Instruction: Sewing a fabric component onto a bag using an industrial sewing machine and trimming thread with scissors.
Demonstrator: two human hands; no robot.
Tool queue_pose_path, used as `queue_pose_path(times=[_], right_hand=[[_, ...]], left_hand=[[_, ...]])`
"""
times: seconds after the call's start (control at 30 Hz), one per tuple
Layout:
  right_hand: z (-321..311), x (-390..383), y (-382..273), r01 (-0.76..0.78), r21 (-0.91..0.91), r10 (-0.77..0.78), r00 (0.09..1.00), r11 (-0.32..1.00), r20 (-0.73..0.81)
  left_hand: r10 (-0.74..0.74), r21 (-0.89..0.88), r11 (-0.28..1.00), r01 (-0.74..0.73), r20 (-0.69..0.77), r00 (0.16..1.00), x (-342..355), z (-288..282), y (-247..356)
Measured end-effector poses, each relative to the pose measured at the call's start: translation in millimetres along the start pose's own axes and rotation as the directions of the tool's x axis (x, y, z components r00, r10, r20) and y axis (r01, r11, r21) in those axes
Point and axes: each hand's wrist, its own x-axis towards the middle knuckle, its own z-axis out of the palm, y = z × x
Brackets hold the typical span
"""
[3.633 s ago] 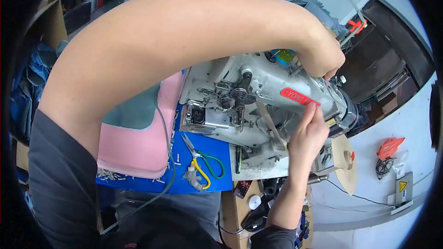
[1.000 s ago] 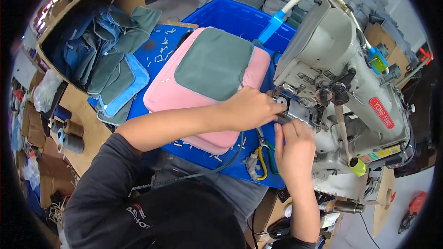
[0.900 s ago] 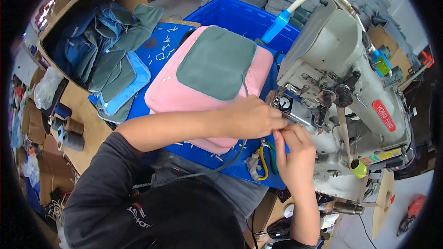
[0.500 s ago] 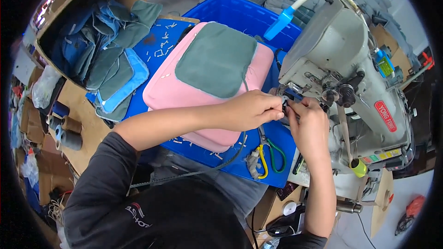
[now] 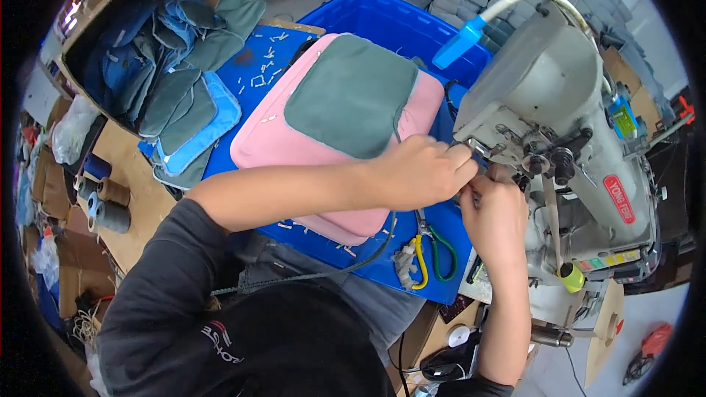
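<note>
A grey industrial sewing machine (image 5: pixel 544 95) stands at the right, and both hands meet close to its needle area. My left hand (image 5: pixel 430 169) reaches across from the left with its fingers curled closed; what they hold is hidden. Beside it my right hand (image 5: pixel 496 202) is closed too, thumb and fingers pinched at the machine, their contents too covered to make out. A dark green fabric piece (image 5: pixel 353 95) with rounded corners lies on a pink padded block (image 5: pixel 254 143), left of the hands. A narrow grey-green strip (image 5: pixel 346 270) trails from near the hands across my lap.
Scissors (image 5: pixel 443 257) with green and yellow handles lie on the blue tabletop (image 5: pixel 434 290). A cardboard box (image 5: pixel 77 66) of blue-green fabric pieces and thread spools (image 5: pixel 112 217) are at the left. A blue bin (image 5: pixel 349 11) stands behind; a blue-headed lamp (image 5: pixel 460 43) overhangs the hands.
My left hand has moved a little right and up, and now covers more of the right fingertips. The right hand stays by the needle area. The whole view has shifted slightly.
</note>
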Motion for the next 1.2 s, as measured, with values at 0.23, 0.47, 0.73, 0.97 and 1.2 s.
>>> queue_pose_path(times=[0.23, 0.47, 0.73, 0.97, 1.2], right_hand=[[1.4, -11.2, 2.2, 0.009, 0.146, 0.001, 0.998, 0.989, -0.067], [7.4, -56.2, -10.8, -0.091, 0.624, 0.276, 0.939, 0.777, -0.207], [-10.6, -58.5, -39.4, 0.013, 0.662, 0.196, 0.951, 0.749, -0.241], [-24.2, -53.8, -41.0, 0.055, 0.638, 0.172, 0.942, 0.768, -0.289], [-74.2, -14.3, -39.7, 0.340, 0.274, 0.027, 0.583, 0.900, -0.812]], left_hand=[[-0.063, -0.021, 0.997, 0.081, 0.441, 0.895, -45.6, -48.6, 53.8], [-0.195, -0.387, 0.909, 0.156, -0.065, 0.979, 1.2, -100.3, 41.7], [-0.100, -0.136, 0.990, 0.031, -0.534, 0.839, 99.9, -113.7, 14.5], [0.006, -0.081, 0.995, -0.063, -0.564, 0.826, 104.8, -108.7, 11.0], [-0.305, -0.917, 0.198, 0.346, 0.278, 0.911, 75.9, -162.1, 8.1]])
